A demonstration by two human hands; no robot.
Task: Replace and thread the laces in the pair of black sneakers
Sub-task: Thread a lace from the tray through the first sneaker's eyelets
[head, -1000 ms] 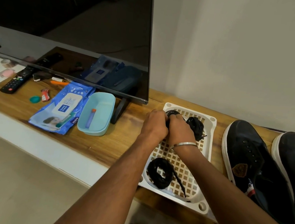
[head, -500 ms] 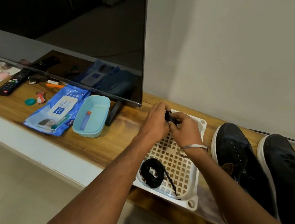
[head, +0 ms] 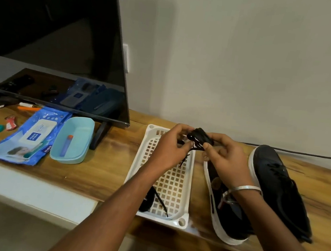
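Wooden bench [head: 96, 175] against a plain wall. Left hand [head: 171, 147] and right hand [head: 224, 159] both pinch a bundled black lace [head: 199, 139] above the white basket [head: 186, 190], far end. Second lace [head: 148, 201] sits coiled at the near end. Both sneakers [head: 277, 193], just right of the basket, look unthreaded (blurry), so threading probably hasn't started.

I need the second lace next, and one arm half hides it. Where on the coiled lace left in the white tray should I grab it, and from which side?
Probably pinch the thick coil of the coiled lace, not its thin loose end trailing toward the white tray front rim. Come from above: the bundle lies flat on the grid, the tray walls block a side approach, and the left forearm covers part of it.
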